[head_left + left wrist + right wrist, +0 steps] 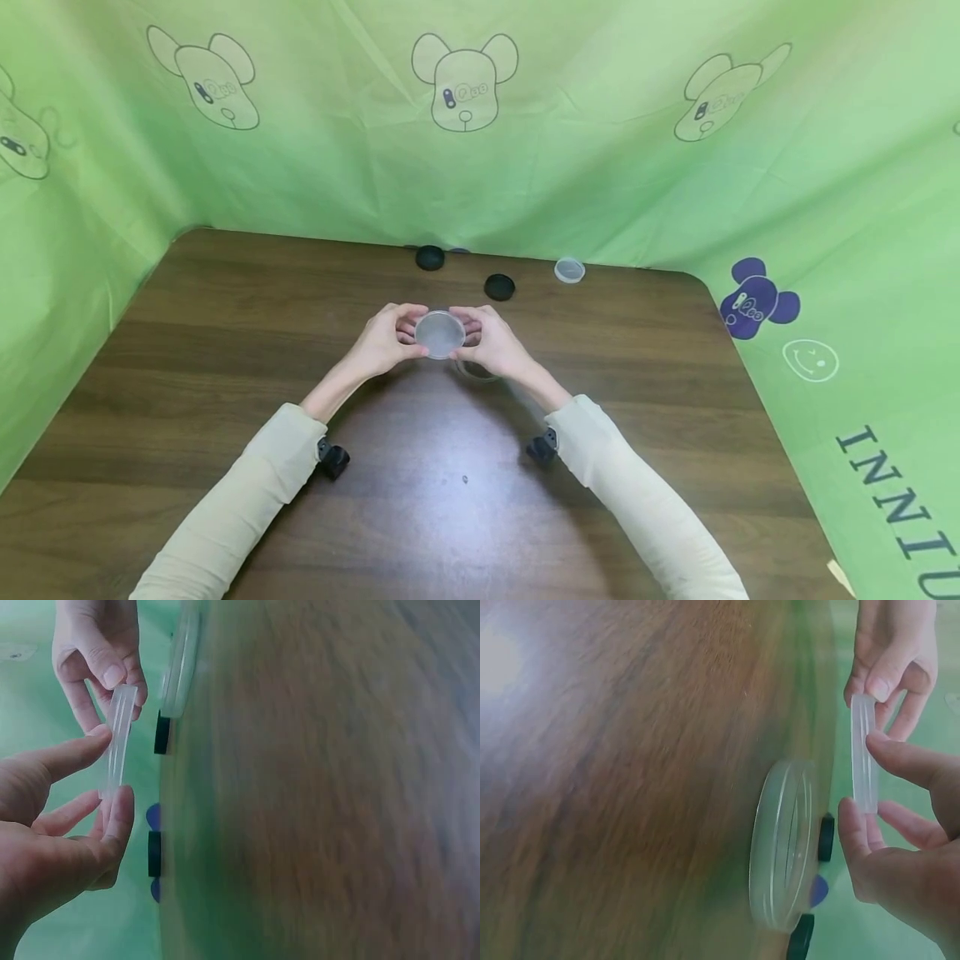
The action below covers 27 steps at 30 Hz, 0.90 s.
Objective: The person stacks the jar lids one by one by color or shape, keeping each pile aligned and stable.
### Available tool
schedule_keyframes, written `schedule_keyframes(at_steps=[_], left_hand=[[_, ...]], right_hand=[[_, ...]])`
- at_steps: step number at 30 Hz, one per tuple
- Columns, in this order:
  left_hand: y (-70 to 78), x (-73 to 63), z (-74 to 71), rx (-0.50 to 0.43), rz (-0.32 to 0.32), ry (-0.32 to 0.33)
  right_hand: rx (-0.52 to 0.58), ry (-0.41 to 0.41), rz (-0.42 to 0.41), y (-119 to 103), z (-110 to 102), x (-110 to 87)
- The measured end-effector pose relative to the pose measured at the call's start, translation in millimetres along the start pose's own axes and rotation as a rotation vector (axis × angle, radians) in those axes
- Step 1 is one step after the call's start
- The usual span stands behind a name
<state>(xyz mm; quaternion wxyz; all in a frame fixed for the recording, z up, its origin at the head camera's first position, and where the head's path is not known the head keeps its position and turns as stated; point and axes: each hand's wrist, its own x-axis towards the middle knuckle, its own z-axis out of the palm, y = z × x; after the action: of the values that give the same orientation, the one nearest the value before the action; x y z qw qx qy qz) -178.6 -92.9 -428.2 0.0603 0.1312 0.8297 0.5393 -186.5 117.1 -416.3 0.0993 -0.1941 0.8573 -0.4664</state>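
Both hands hold a shallow round translucent plastic dish [440,335] up in front of the body, its flat face toward the head camera. The left hand [387,340] pinches its left edge between thumb and fingers. At the opposite edge, the right hand [491,340] grips it the same way. Seen edge-on in the left wrist view, the dish [118,739] shows a thin, lined rim. A wider clear round dish [763,855] lies on the table beneath the right hand, which partly hides it in the head view.
Two black round caps [430,257] [499,287] lie toward the back edge of the brown wooden table [300,275]. To their right is a small translucent round lid [569,270]. A green printed cloth [337,167] hangs around the table's back and sides.
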Motion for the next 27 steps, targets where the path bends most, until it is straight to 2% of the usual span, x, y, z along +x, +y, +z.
schedule_keyframes(at_steps=[12, 19, 27], left_hand=[[6.9, 8.2, 18.4, -0.019, 0.023, -0.019], [11.2, 12.5, 32.3, -0.030, 0.006, -0.030], [16.6, 13.3, 45.3, 0.001, -0.012, -0.057]], right_hand=[[0.002, 0.011, 0.042, 7, -17, -12.9], [-0.009, 0.006, 0.051, 11, -29, -21.4], [0.003, 0.008, 0.066, 18, -35, -31.7]])
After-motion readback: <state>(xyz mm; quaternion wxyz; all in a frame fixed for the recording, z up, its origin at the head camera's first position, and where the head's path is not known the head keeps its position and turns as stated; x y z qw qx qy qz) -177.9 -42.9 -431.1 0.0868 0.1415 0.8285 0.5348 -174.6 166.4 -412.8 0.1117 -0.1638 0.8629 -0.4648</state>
